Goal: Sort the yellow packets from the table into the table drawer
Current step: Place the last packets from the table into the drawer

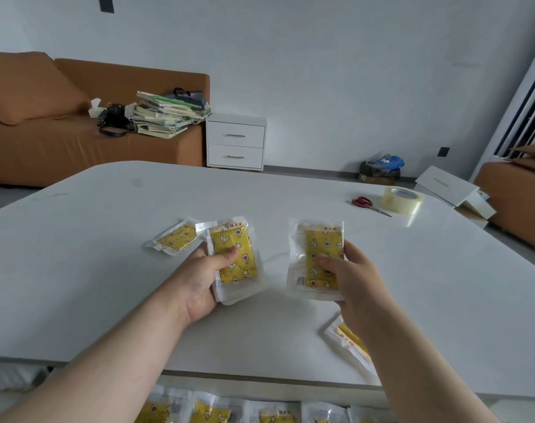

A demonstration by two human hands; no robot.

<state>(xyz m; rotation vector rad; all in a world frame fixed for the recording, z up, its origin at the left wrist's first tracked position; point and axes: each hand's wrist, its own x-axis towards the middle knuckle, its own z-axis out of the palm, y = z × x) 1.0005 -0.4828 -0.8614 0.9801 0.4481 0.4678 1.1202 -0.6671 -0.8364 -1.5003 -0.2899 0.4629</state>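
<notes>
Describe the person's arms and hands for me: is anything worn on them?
Both are bare. The left hand and the right hand wear no gloves, and no ring shows on the fingers in view. The left forearm and the right forearm are uncovered as far as the frame edge: no sleeve, watch or bracelet is visible.

Yellow packets [233,254] printed with moons, stars and flowers (clear borders); red-handled scissors [362,202]; white table [107,239]; orange sofa [46,148].
</notes>
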